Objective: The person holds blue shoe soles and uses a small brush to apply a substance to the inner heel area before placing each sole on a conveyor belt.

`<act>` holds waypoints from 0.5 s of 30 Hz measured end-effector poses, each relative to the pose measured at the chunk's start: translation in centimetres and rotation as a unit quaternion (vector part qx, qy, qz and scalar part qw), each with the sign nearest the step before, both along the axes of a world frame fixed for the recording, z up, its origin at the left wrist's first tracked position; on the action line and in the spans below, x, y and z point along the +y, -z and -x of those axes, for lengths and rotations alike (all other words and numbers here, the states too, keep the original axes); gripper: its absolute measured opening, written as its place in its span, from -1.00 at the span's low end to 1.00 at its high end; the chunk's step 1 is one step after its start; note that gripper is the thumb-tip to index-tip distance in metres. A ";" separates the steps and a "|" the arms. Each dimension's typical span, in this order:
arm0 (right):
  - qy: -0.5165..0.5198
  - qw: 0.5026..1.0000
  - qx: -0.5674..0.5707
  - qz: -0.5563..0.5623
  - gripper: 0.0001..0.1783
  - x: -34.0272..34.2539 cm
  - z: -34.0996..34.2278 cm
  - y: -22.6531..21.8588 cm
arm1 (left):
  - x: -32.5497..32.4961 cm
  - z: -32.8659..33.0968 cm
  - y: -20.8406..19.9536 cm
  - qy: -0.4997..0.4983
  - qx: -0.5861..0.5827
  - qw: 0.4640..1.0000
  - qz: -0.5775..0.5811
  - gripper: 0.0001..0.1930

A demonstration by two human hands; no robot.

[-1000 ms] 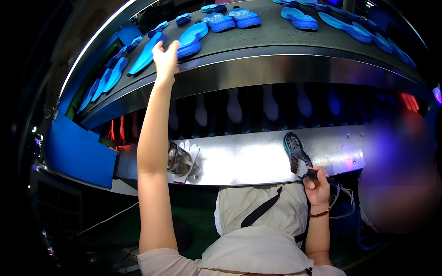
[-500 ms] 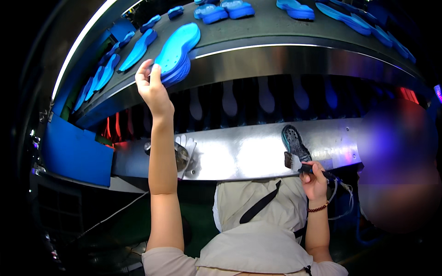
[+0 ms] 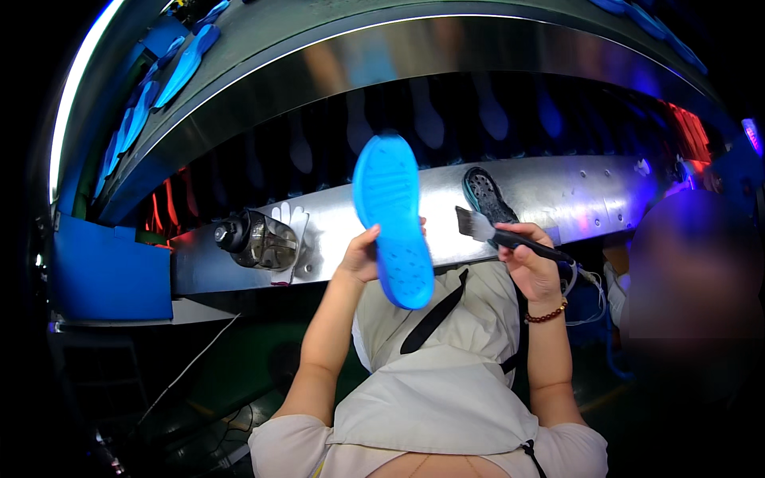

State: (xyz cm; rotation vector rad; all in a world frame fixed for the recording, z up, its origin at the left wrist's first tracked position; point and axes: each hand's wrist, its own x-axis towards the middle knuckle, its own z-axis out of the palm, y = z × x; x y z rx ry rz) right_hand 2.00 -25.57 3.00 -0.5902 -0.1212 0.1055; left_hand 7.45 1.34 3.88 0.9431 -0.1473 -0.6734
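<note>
Steel bench [image 3: 606, 199] spans the view. Left hand [image 3: 362, 259] fingers grip blue insole [image 3: 392, 219] upright over the lap, palm hidden behind it. Right hand [image 3: 532, 267] closed around black brush [image 3: 498, 235], bristles blurred, beside dark outsole [image 3: 486, 193].

Dim, blue-tinted; steel glare, fisheye-bent dark edges.

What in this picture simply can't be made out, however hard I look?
All in the head view:
- Left hand: its palm and most fingers are hidden behind the blue sole it holds.
- Brush in the right hand: the handle's end is covered by the fingers.
- The person at the right is blurred.
- Blue soles on the upper belt: bent and cut off by the dark rim.
- Clear container: contents unreadable through glare.
</note>
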 end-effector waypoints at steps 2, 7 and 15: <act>-0.015 0.999 -0.013 0.030 -0.70 1.0 -0.5 -0.6 | -2.1 1.5 2.1 0.016 0.072 0.991 0.112 -0.09; 0.003 0.992 0.051 0.114 -0.79 2.6 -2.4 0.3 | -5.9 3.4 1.1 0.021 0.169 0.965 0.199 0.04; 0.108 0.949 0.041 0.293 -0.84 3.6 -4.9 -1.6 | -8.1 4.4 1.4 -0.058 0.192 0.969 0.145 -0.06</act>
